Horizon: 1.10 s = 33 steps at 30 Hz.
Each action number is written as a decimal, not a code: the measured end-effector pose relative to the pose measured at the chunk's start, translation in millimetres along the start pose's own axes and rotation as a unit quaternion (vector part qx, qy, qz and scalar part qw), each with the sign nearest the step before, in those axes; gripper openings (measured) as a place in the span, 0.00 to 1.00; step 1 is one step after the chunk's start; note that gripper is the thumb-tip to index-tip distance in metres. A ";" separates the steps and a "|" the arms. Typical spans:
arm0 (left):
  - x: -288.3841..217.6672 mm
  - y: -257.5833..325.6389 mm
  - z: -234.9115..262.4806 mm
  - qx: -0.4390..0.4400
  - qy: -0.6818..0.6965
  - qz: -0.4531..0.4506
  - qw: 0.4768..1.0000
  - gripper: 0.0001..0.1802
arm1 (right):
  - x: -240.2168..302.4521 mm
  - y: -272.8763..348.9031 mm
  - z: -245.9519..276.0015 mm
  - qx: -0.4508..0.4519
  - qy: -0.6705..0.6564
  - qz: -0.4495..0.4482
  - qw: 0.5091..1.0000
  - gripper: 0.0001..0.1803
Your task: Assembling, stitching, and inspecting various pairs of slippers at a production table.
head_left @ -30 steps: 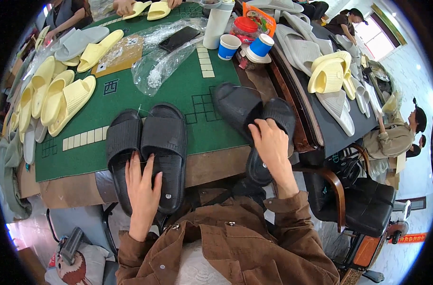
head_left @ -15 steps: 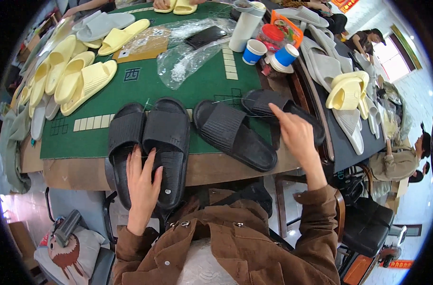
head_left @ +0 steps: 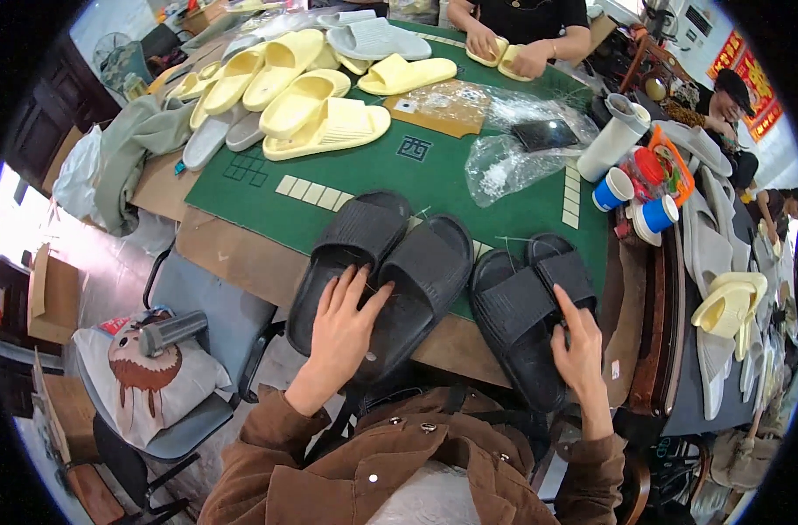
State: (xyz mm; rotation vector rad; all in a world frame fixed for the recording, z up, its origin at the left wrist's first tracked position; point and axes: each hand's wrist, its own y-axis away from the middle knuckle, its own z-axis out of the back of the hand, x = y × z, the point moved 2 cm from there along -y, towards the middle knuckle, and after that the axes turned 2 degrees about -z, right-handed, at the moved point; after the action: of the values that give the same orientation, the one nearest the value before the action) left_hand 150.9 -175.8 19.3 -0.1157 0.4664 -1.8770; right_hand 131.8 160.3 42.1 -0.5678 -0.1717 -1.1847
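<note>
Spreading its fingers, the left hand (head_left: 339, 337) rests on the left black pair (head_left: 430, 262), while the right hand (head_left: 579, 350) sets an outstretched forefinger at a strap of the right black pair (head_left: 514, 306), its grip impossible to tell; both pairs lie side by side at the near edge of the worktop (head_left: 220, 258), partly over a green mat (head_left: 447, 188). Beyond, two cups (head_left: 613, 190), a phone (head_left: 543, 134) on a clear bag (head_left: 495, 179) and yellow slippers (head_left: 304, 105) spread from right to left. Farthest, a co-worker's hands (head_left: 530, 59) touch another yellow pair (head_left: 488, 52).
</note>
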 end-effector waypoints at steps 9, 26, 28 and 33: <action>18.9 1.8 -3.0 -0.052 0.063 0.078 0.994 0.19 | 10.2 0.9 -25.6 -0.023 0.050 0.001 0.999 0.38; 189.6 -62.1 19.7 -0.257 0.098 0.151 0.950 0.17 | 9.5 3.0 -26.9 0.038 0.033 -0.074 0.996 0.34; 234.8 -90.5 28.5 -0.289 0.095 0.144 0.942 0.18 | 11.9 3.3 -25.4 -0.004 0.045 -0.041 0.998 0.33; 339.2 -138.0 26.0 -0.254 0.002 0.183 0.950 0.18 | 5.6 2.1 -35.2 -0.003 0.097 -0.064 0.993 0.33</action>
State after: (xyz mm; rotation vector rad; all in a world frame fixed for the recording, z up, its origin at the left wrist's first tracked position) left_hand -83.2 -457.3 45.0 -0.3452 0.9041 -1.3622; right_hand 130.1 138.5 13.9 -0.4488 -0.0385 -1.3575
